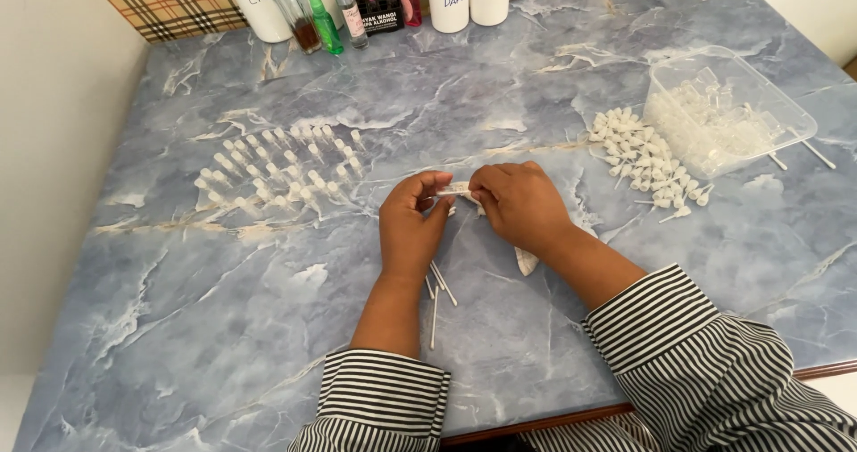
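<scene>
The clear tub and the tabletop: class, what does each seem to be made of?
The clear tub: probably thin plastic, see-through and glossy, since the small vials inside show through its walls. The tabletop: a smooth, blue-grey marble-patterned surface with white veins; real stone or printed laminate cannot be told.

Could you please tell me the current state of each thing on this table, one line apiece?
Small clear vial: lying sideways, pinched between both hands.
Left hand: closed on the vial.
Right hand: closed on the vial.
Grouped vials: upright in rows.
White caps: loose in a heap.
Clear plastic tub: open, tilted, partly filled.
Thin tubes: lying loose.
Coloured bottles: upright, capped.
</scene>
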